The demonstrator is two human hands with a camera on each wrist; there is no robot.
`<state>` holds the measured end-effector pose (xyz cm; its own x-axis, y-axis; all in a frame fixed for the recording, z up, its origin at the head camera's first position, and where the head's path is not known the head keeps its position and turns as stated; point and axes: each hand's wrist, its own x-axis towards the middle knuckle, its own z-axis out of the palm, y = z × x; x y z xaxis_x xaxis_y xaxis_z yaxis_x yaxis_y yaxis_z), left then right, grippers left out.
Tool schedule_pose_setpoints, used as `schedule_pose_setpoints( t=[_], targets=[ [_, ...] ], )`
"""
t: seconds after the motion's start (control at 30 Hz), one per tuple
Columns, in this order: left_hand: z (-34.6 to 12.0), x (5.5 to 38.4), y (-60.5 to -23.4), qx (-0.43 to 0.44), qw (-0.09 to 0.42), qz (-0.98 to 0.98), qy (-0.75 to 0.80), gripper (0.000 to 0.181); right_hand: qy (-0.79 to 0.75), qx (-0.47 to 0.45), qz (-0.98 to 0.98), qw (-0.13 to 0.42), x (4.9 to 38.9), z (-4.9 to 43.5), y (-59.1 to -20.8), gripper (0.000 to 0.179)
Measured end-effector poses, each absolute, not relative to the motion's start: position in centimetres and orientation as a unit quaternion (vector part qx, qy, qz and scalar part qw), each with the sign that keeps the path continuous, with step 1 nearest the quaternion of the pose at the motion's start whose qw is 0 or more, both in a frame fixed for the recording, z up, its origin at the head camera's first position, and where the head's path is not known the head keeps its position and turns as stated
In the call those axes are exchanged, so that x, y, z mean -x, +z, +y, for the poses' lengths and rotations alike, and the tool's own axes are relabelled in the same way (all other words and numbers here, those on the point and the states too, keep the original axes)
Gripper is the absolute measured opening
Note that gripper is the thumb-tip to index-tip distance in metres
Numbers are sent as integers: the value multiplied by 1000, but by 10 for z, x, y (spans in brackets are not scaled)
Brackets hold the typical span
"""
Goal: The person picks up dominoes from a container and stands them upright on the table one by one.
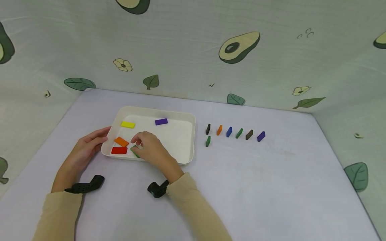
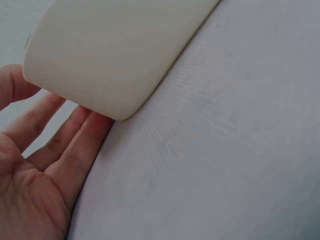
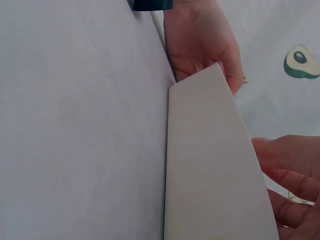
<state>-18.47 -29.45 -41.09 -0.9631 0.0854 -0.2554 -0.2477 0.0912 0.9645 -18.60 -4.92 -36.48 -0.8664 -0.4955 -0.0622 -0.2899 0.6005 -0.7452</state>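
A white tray (image 1: 184, 140) lies on the table, holding several small flat blocks. My left hand (image 1: 85, 149) holds its left end; in the left wrist view the thumb is at the rim and the fingers (image 2: 82, 145) reach behind the wall. My right hand (image 1: 150, 149) reaches over the tray's front wall and pinches a green block (image 1: 134, 152), partly covered by the thumb. Close by lie an orange block (image 1: 121, 141) and a red block (image 1: 119, 150). A yellow block (image 1: 128, 125) and a purple block (image 1: 161, 122) lie farther back. In the right wrist view the tray wall hides the fingertips.
Right of the tray, a row of blocks stands on edge: black (image 1: 208, 129), orange (image 1: 219, 130), blue (image 1: 229, 132), green (image 1: 239, 133), brown (image 1: 249, 134) and purple (image 1: 261, 136). Another green block (image 1: 208, 141) stands before the black one. A patterned cloth (image 1: 187, 50) hangs behind the table.
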Motion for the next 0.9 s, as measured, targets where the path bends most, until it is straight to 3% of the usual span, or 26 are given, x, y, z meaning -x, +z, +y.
schedule_pose_setpoints(
  t=[0.23, 0.9],
  targets=[
    [-295, 184, -412, 33, 115, 716, 688, 54, -333, 244, 902, 125, 191, -66, -372, 19],
    [-294, 185, -410, 44, 122, 719, 683, 56, -308, 213, 911, 173, 198, -81, -382, 16]
  ],
)
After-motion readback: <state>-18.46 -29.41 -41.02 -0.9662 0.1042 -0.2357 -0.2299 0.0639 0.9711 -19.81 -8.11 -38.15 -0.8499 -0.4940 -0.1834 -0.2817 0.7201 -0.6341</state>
